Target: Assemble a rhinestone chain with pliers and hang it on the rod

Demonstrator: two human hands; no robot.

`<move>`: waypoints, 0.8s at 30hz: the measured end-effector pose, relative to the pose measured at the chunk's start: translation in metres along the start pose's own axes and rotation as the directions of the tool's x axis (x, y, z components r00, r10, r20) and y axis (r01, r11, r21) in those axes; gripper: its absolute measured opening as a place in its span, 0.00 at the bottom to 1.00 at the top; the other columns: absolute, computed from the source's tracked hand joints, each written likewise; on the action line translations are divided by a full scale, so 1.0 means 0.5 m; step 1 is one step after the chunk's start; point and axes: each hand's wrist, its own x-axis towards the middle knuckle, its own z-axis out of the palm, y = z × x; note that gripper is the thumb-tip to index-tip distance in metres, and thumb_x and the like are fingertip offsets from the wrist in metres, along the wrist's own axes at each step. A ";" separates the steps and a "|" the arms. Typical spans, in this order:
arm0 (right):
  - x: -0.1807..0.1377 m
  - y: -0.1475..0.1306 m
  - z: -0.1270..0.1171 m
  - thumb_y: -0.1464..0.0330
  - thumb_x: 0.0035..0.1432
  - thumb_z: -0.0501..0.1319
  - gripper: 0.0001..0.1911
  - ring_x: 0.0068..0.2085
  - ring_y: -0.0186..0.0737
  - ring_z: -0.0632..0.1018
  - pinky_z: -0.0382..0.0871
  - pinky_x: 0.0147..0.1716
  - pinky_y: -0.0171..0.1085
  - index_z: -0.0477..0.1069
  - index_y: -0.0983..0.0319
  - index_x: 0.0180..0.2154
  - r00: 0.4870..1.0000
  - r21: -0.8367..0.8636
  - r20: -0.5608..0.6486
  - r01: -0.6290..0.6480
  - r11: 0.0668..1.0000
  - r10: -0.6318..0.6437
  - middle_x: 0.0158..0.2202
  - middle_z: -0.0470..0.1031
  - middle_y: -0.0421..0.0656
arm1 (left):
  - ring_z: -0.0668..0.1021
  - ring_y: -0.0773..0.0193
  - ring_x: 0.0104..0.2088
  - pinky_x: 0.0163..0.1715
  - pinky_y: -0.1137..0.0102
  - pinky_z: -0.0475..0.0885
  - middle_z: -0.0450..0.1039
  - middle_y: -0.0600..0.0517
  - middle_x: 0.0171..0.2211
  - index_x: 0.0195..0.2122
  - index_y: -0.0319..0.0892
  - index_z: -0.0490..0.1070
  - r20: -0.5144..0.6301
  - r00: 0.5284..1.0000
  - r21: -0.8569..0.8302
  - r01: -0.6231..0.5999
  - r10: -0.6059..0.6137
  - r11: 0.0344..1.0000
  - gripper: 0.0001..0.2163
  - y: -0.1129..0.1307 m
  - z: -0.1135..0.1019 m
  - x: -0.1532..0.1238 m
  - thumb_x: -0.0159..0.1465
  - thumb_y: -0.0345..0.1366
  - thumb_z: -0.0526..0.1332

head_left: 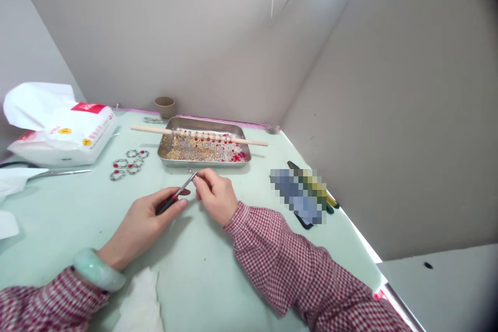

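My left hand (146, 220) is closed round small pliers (177, 194) with dark and red handles, their metal tip pointing up and right. My right hand (216, 194) pinches something tiny at the pliers' tip, too small to make out. Both hands rest on the pale green table (202, 270), just in front of a metal tray (167, 158) of small gold, clear and red beads. A wooden stick (150, 129) strung with beads lies across the tray. Several finished bead rings (128, 163) lie left of the tray.
A white bag with red print (66, 132) sits at the far left, tweezers (58, 173) in front of it. A small brown cup (165, 106) stands behind the tray. Tools and a blurred object (301, 194) lie at the right edge. White tissue (142, 306) lies near my left wrist.
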 end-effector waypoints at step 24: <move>-0.009 0.043 0.026 0.66 0.60 0.52 0.09 0.23 0.30 0.66 0.61 0.22 0.30 0.68 0.60 0.33 0.995 0.354 0.022 -0.099 0.930 0.098 0.20 0.62 0.35 | 0.76 0.58 0.31 0.32 0.68 0.69 0.76 0.49 0.35 0.42 0.42 0.71 -0.058 0.992 0.318 -0.089 0.113 0.944 0.17 -0.001 0.014 -0.001 0.60 0.48 0.53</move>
